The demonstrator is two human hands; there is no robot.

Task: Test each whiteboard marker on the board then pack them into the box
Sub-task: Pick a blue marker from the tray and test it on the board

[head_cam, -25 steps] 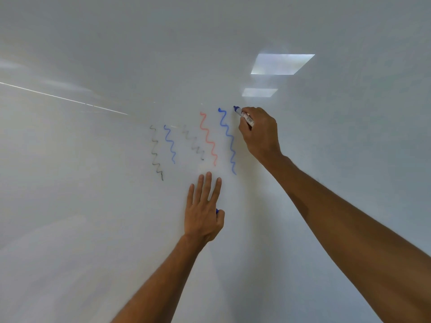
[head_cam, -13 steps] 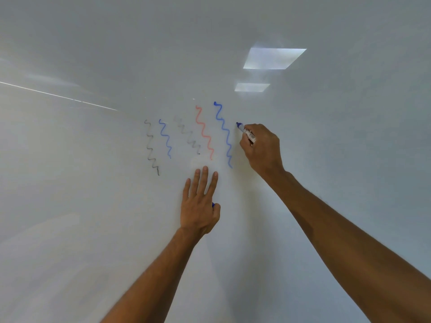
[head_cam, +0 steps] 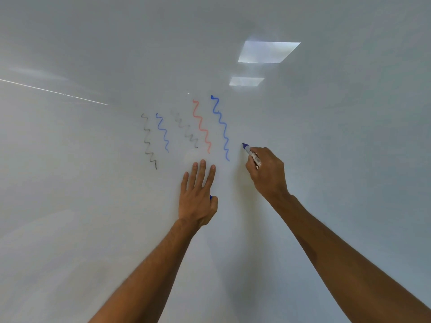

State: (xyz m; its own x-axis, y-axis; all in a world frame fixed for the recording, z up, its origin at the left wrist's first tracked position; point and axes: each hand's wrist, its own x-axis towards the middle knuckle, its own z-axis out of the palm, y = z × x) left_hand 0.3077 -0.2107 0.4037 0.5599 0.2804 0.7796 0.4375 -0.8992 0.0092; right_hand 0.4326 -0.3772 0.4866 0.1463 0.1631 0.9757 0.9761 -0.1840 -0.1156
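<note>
The right hand (head_cam: 268, 176) reaches up, its fingers curled tight round a slim white marker (head_cam: 253, 156). The marker's blue tip is close to the glossy white board (head_cam: 349, 136), just right of a wavy blue line (head_cam: 221, 127). The left hand (head_cam: 198, 201) lies flat on the board, fingers (head_cam: 202, 173) straight and slightly spread, thumb pinching a small blue cap (head_cam: 211, 197).

The right hand (head_cam: 268, 176) hides most of the marker (head_cam: 251, 154), whose label is too small to read. Only a blue sliver (head_cam: 211, 197) shows under the left hand (head_cam: 197, 201) thumb (unidentifiable).
</note>
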